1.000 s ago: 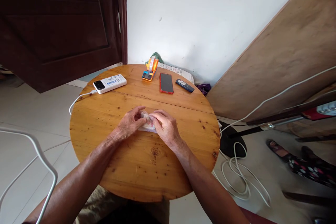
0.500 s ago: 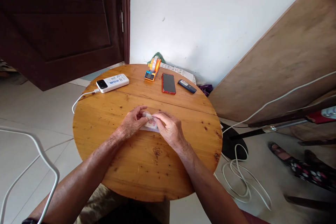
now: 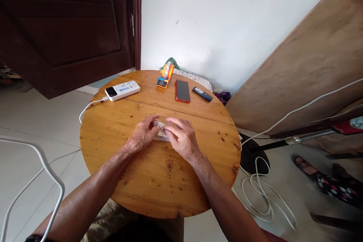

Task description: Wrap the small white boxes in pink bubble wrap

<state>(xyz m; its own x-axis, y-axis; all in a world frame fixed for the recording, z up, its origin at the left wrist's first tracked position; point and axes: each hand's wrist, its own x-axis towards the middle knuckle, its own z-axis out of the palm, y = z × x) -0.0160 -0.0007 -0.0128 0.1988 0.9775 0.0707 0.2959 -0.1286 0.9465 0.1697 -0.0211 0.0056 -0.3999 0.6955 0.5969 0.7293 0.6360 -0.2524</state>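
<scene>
Between our two hands, near the middle of the round wooden table (image 3: 136, 181), lies a small whitish packet (image 3: 161, 136). Our left hand (image 3: 144, 132) has its thumb pressed on the packet's left part and its fingers curled round the far side, probably to steady it. Our right hand (image 3: 183, 138) brings thumb and fingertips together on the right part, seemingly pinching the material; the fingers hide so much that we cannot be sure exactly what is caught. Both forearms angle in from the front, most likely so the tabletop supports the work.

Beyond our hands, things sit toward the far rim, likely to leave us elbow room: a white power bank (image 3: 129, 88) with a cable (image 3: 93, 102) at the left, an orange tape dispenser (image 3: 166, 75), a red-cased phone (image 3: 182, 91) and a dark blue handheld device (image 3: 202, 93). At the right, another person's foot (image 3: 304, 164) rests on the floor.

Compared with half a second ago, our right index finger is lifted farther from the thumb, and the packet's reddish print shows less. The objects behind stay put.
</scene>
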